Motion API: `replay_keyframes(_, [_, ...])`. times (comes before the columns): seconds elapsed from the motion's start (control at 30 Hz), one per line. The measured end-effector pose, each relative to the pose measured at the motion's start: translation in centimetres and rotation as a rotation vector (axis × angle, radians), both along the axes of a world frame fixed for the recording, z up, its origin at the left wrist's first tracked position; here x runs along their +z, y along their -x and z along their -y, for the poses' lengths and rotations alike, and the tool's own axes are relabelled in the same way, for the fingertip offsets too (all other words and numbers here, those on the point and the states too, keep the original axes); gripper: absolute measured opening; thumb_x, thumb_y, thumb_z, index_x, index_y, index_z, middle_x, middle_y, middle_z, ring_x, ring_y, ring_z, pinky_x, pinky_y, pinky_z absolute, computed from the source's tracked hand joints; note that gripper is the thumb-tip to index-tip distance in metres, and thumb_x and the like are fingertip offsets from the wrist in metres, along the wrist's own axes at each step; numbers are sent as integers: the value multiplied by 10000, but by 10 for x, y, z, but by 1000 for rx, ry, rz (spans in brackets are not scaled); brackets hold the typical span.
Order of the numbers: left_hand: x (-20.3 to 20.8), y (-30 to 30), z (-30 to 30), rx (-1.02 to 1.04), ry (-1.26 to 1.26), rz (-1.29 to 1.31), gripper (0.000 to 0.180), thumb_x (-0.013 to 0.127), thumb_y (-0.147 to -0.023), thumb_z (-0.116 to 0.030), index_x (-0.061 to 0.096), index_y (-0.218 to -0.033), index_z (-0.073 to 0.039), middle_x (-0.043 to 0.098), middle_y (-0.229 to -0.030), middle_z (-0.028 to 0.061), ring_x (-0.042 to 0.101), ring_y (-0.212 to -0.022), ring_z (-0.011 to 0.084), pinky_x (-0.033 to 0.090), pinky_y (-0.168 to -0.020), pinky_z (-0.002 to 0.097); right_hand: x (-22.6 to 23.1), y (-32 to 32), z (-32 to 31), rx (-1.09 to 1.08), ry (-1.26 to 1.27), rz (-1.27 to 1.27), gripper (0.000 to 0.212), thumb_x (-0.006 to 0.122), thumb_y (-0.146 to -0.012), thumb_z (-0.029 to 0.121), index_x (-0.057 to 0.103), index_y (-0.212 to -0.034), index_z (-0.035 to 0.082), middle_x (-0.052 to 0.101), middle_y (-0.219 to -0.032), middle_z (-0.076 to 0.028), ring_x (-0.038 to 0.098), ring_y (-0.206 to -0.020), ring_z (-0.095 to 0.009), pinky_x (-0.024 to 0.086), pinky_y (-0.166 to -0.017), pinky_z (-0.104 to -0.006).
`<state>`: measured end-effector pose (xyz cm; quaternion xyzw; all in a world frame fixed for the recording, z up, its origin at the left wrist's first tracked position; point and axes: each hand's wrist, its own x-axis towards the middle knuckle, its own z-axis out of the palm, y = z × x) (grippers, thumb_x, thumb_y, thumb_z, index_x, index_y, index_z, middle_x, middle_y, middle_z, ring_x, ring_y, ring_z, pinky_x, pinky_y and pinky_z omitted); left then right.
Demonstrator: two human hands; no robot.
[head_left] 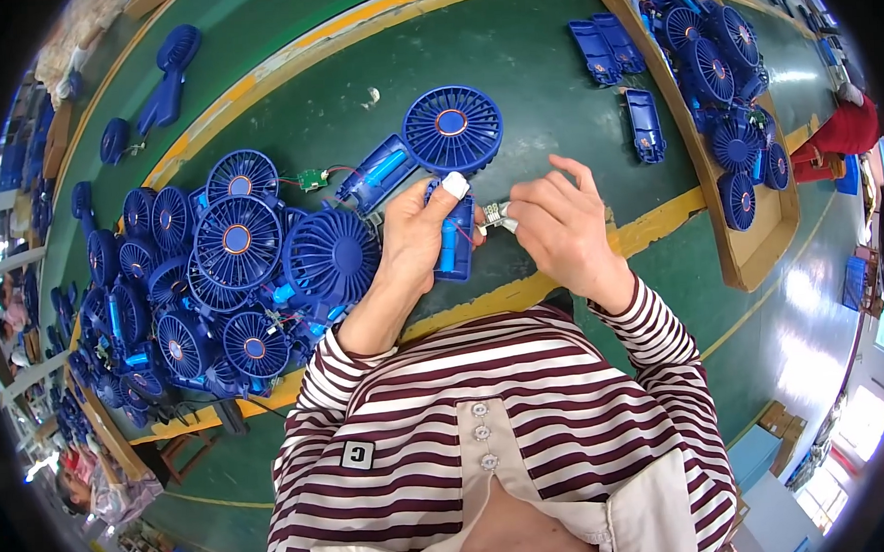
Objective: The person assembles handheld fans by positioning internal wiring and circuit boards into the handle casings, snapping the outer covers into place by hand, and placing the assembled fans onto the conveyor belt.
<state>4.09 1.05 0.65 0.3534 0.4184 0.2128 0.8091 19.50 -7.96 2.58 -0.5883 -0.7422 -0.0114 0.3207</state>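
Note:
My left hand (415,228) is closed around the handle of a blue handheld fan (452,128), with a white covering on the thumb. The fan's round grille points away from me. Its handle shell is open, and a light-blue battery cell (448,244) shows inside. My right hand (568,221) pinches a small circuit board (495,215) beside the handle; a thin red wire runs near it. Just left of the grille lies another open fan handle (376,173) with a battery cell, wired to a green circuit board (311,179).
A large heap of blue fans (233,241) covers the table's left side. At the right, a cardboard tray (757,252) holds more fans. Loose blue handle covers (645,126) lie near that tray. Another fan (169,76) rests beyond the yellow strip. A person in red sleeves (840,135) is at the far right.

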Motion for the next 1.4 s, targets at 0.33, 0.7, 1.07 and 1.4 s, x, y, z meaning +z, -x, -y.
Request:
replay_keyframes(0.33, [4,-6,6,69,49,74,217,452,-896,-180,560,-951,0,624,-819,100,598,-710,141,488,-651,258,-11,31,2,-148,-205,-103,179,678,-576,71,592,-732,89,594,-894,-30,569,-882,-205,297,-950,-522])
replay_keyframes(0.7, [-3,-8,9,90,38,96,183,468,-876,-106,595,-951,2,611,-855,38,563,-724,85,449,-632,212,-26,27,-4,-84,-203,-65,180,661,-572,17,592,-739,27,634,-834,-57,588,-927,-257,236,-988,-554])
replay_keyframes(1.07, [11,-2,4,-8,53,-59,178,449,-855,-145,587,-859,-34,566,-724,4,508,-567,62,398,-470,197,-6,12,-10,20,-12,-76,153,628,-633,33,582,-779,33,578,-912,-80,563,-892,-264,375,-905,-479])
replay_keyframes(1.4, [19,-2,4,52,165,25,186,445,-873,-156,567,-884,-16,573,-751,25,525,-594,84,391,-474,220,-2,2,-22,76,71,-363,158,567,-672,-76,548,-824,-37,544,-931,-126,564,-783,-280,468,-661,-337])
